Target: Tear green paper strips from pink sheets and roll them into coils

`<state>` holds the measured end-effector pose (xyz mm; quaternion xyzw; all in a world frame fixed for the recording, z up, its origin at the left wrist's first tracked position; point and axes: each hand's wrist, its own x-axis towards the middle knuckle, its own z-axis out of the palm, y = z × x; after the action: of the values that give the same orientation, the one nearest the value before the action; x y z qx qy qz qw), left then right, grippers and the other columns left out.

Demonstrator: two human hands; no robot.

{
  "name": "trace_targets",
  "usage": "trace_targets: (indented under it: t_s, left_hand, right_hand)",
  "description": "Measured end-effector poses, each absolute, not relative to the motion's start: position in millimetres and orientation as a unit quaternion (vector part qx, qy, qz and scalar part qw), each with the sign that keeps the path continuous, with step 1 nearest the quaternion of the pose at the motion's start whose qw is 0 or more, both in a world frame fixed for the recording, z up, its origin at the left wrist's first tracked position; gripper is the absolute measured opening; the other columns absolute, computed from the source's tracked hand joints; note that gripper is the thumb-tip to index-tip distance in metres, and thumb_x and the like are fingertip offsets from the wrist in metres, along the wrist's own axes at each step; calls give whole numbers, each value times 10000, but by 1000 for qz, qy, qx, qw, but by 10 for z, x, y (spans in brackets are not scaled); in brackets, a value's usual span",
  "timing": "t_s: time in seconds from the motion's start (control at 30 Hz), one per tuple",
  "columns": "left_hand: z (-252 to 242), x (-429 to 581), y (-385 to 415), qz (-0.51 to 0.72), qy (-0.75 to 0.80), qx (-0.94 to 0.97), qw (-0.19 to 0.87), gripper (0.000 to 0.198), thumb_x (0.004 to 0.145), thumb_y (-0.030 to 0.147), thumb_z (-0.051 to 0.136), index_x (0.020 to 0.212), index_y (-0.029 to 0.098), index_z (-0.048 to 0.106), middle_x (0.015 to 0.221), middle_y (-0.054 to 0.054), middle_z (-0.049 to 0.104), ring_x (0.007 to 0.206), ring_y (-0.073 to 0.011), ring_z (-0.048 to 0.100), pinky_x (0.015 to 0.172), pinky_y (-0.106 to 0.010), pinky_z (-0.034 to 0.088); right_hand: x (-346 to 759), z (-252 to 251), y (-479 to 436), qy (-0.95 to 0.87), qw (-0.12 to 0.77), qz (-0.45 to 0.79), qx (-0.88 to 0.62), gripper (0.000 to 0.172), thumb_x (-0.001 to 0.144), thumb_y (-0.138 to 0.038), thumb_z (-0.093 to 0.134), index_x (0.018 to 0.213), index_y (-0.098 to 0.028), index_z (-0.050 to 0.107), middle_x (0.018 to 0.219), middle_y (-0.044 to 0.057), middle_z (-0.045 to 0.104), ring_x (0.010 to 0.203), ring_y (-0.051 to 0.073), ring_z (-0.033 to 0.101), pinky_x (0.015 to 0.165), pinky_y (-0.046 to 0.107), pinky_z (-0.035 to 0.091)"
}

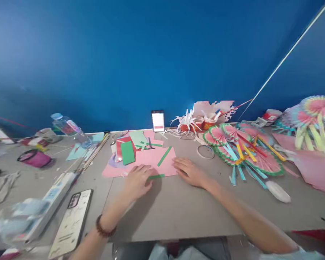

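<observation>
Both hands are down on the near edge of a pink sheet (147, 159) that lies on a grey board (173, 209) in front of the person. The left hand (138, 181), a bead bracelet (104, 228) on its wrist, rests palm down with the fingers curled at the end of a short green strip (157, 176); the strip lies flat along the sheet's lower edge between the two hands, and whether the fingertips actually pinch it I cannot tell. The right hand (189, 172) lies flat and empty on the sheet's right corner, fingers stretched toward the strip, and to my eye it is weighing the paper down so it does not slide. A longer green strip (164, 156) lies slantwise higher on the sheet, with a green card (128, 152) over a red one to the left and small scissors (150, 143) behind, all within easy reach. To the right a heap of folded paper fans (242, 150) crowds close to the right forearm, a tape ring (206, 151) just before them and paper cups (203, 123) against the blue wall. On the left a phone (72, 222) lies beside the board and a water bottle (67, 127) is well apart
</observation>
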<state>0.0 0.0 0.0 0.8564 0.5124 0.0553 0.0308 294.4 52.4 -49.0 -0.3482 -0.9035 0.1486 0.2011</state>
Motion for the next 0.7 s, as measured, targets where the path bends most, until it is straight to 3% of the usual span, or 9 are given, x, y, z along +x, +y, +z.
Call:
trace_targets:
  t_s: [0.17, 0.27, 0.43, 0.7]
  left_hand:
    - [-230, 467, -37, 19, 477, 878, 48, 339, 921, 184, 591, 1257, 158, 632, 1273, -136, 707, 1178, -294, 656, 934, -438, 570]
    - [-380, 560, -38, 57, 483, 874, 14, 381, 929, 180, 579, 1308, 149, 600, 1357, -161, 663, 1247, -301, 622, 969, -437, 560]
    - [-497, 575, 74, 103, 459, 882, -13, 352, 917, 180, 597, 1268, 152, 610, 1333, -168, 659, 1235, -301, 621, 957, -424, 561]
    - [-543, 527, 241, 164, 458, 872, -46, 136, 942, 124, 565, 1038, 180, 643, 981, -83, 677, 931, -235, 670, 734, -329, 558]
  right_hand:
    - [2955, -424, 542, -892, 212, 160, -366, 409, 1031, -235, 454, 1373, -167, 669, 1486, 155, 608, 1424, 264, 526, 1199, 510, 416]
    - [2953, -353, 542, -885, 205, 177, -378, 420, 1050, -256, 425, 1392, -168, 652, 1475, 133, 623, 1436, 254, 513, 1215, 492, 400]
    - [2825, -279, 628, -887, 185, 184, -381, 432, 1068, -270, 397, 1418, -154, 622, 1519, 139, 581, 1471, 246, 469, 1220, 483, 388]
    - [2526, -313, 962, -913, 119, 123, -371, 439, 1060, -169, 372, 1433, -134, 601, 1560, 135, 537, 1495, 234, 425, 1251, 482, 319]
